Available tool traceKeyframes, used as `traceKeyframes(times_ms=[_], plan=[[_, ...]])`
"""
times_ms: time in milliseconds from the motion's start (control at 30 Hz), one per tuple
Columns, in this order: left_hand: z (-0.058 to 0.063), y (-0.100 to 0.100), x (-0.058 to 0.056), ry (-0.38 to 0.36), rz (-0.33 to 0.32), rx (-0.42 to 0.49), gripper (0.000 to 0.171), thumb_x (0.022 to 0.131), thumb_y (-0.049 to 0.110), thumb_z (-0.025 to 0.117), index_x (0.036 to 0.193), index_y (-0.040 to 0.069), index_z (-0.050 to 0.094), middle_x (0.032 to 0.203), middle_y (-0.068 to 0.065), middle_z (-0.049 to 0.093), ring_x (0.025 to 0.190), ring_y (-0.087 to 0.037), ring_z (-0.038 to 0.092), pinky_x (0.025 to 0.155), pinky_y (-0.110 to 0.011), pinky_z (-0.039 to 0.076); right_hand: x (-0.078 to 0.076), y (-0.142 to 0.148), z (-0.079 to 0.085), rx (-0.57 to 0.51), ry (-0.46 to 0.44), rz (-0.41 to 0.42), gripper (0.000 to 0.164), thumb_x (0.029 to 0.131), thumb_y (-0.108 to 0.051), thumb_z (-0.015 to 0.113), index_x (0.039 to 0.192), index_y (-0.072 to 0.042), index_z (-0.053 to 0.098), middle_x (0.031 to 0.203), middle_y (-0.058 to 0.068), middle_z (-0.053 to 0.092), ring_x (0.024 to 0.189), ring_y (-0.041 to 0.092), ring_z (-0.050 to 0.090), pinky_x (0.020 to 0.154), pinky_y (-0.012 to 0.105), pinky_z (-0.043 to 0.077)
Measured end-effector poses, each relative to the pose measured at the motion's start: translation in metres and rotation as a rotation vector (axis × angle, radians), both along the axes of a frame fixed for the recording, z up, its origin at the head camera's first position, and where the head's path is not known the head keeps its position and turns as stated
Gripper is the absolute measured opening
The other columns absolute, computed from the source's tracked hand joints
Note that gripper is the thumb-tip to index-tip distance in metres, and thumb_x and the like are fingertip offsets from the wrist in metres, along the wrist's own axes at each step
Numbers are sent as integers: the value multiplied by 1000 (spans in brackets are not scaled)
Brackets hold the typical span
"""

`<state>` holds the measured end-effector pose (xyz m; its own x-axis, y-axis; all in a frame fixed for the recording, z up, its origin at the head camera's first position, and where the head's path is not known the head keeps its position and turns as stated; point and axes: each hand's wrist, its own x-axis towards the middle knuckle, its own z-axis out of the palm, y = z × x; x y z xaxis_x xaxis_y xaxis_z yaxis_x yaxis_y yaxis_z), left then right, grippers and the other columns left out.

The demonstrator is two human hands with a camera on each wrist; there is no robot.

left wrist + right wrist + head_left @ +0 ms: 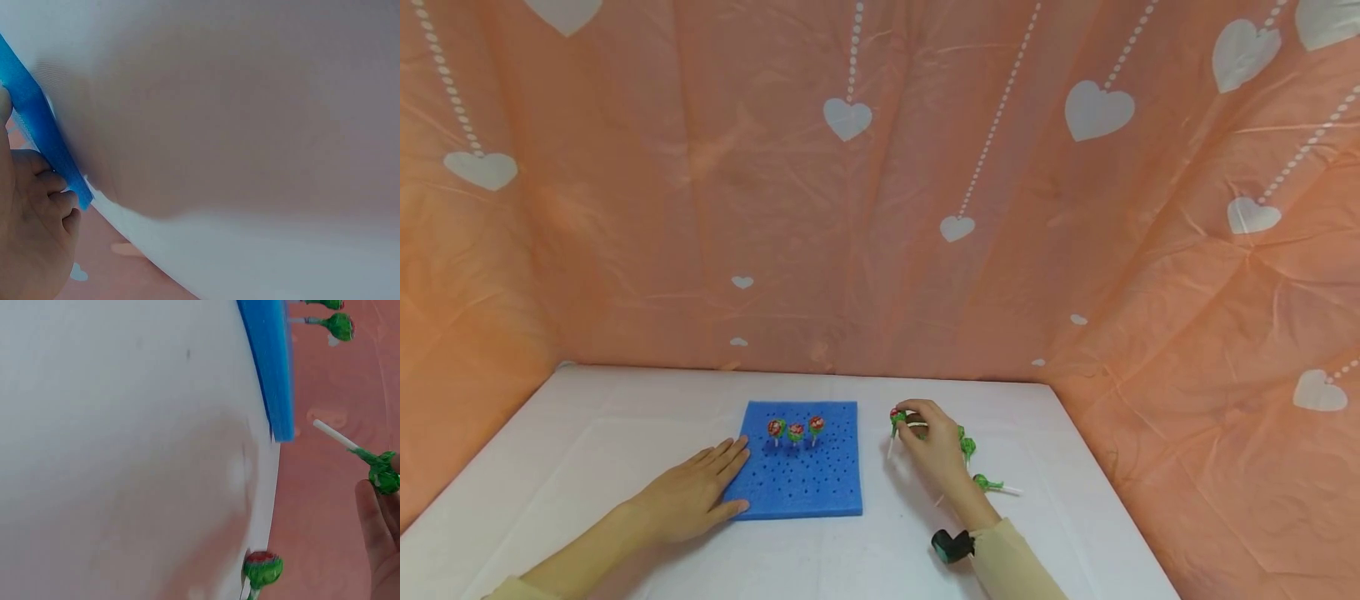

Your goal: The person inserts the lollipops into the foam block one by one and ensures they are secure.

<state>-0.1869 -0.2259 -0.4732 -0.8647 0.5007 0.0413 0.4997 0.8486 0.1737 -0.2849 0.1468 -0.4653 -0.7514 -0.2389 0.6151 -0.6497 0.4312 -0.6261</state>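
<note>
The right hand pinches a red-and-green wrapped lollipop by its head between thumb and fingers, the white stick pointing down toward the table, above the white tabletop to the right of a blue foam board and apart from it. The left hand lies flat with fingers fairly straight, fingertips on the board's left edge and thumb at its near left corner. Three standing lollipops form a rough row in the board's far half. To plant the held one well, I would keep that grip high on the wrapper, bring the stick upright over a chosen hole, then push straight down while the left hand braces the foam; a slanted stick could catch beside the hole or bend. A strip of tabletop separates the held stick from the board's right edge, so a low sideways path seems workable provided the stick's tip is lifted over the foam's thickness. Holes in front of the row look easier to reach without brushing its heads. Loose lollipops lie beside and partly behind the right hand, their number hidden, so the forearm should swing carefully there.
</note>
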Motion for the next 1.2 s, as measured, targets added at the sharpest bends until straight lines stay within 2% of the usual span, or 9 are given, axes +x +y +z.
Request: traceKeyframes(times_ms=[367,467,567,633,700,800,967,1200], plan=[[-1,-1,0,10,4,-7,80,105,56,52,150,-10,47,161,-29,37,148,-49,36,118,-62,35,1,-28,-1,-64,-32,84,28,88,12,75,112,-2,72,111,13,69,96,32,75,81,36,64],[0,-1,0,5,3,0,80,105,56,52,150,-10,47,161,-30,37,148,-49,36,118,-63,34,5,-36,3,-95,-27,96,27,87,15,75,110,2,72,110,17,68,96,36,75,80,42,64],[0,-1,0,0,4,4,80,105,56,52,150,-10,46,161,-30,36,148,-50,36,119,-63,34,14,-46,15,-123,-25,105,25,85,19,73,107,9,69,109,25,67,94,42,74,79,49,63],[1,-1,0,-2,6,5,80,105,56,52,150,-10,46,161,-30,36,148,-50,36,119,-63,33,20,-51,22,-123,-29,112,24,84,21,72,107,13,68,108,28,65,94,45,73,79,51,63],[2,0,1,7,1,4,80,105,55,53,149,-11,47,160,-31,37,147,-51,36,118,-63,34,19,-54,23,-118,-23,118,24,85,21,71,107,15,67,109,31,64,95,46,72,79,52,62],[4,0,1,6,2,9,79,105,54,54,149,-11,47,160,-31,37,147,-51,36,118,-63,34,11,-57,14,-98,-19,121,24,86,19,72,109,14,66,111,31,63,97,45,72,81,50,63],[3,0,1,12,-2,11,79,104,54,54,149,-11,47,160,-32,37,146,-52,37,117,-64,35,-1,-61,-2,-103,-31,141,27,87,15,74,111,6,69,114,23,65,99,40,73,83,47,63],[1,-1,1,17,1,9,79,105,54,53,150,-11,47,160,-31,37,147,-51,36,118,-63,34,-2,-66,-5,-95,-38,175,25,91,10,74,112,-1,69,114,14,64,101,32,74,86,36,63]])
